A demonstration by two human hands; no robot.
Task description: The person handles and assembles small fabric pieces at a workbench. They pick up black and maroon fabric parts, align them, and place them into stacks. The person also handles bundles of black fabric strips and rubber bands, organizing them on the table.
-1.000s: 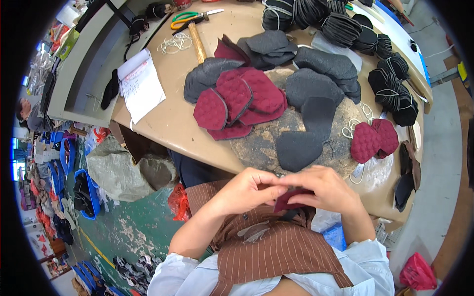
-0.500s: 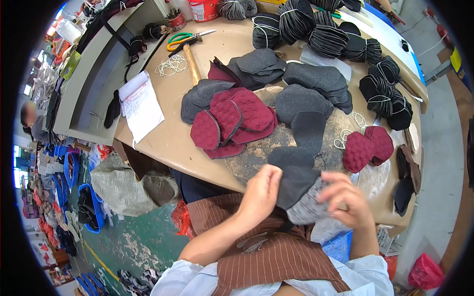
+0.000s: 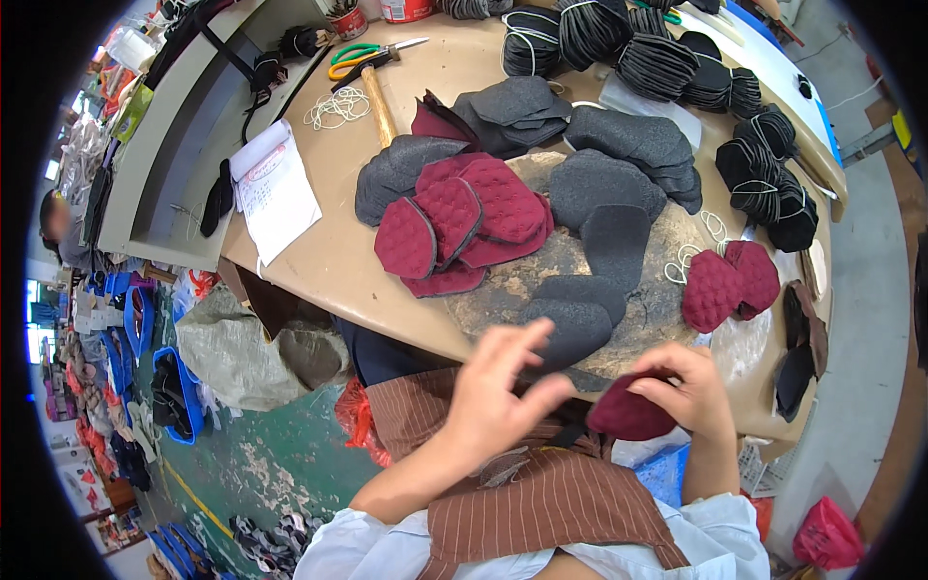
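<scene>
My right hand [image 3: 694,389] pinches a maroon fabric piece [image 3: 632,408] over the table's near edge. To its left, my left hand [image 3: 507,389] is open, thumb and fingers apart, slightly blurred. Its fingertips are beside dark grey rounded pieces [image 3: 577,333], partly covering them. A grey flat piece [image 3: 617,242] extends behind these on a worn, stone-like slab [image 3: 503,295]. Maroon quilted pieces [image 3: 507,201] with dark edging lie overlapped at the slab's left. Two more maroon pieces [image 3: 710,292] rest at the right beside white string.
Behind are grey piece stacks [image 3: 633,135] and black bundles [image 3: 652,66] tied with string. A hammer [image 3: 379,101], scissors [image 3: 391,50] and a paper pad [image 3: 278,203] lie left on the tan table [image 3: 329,290]. Dark pieces [image 3: 795,367] sit near the right edge.
The dark and lighter grey pieces that were between my hands have left them. A maroon piece now shows in my right hand. My left hand has opened; grey pieces lie beside it on the slab.
</scene>
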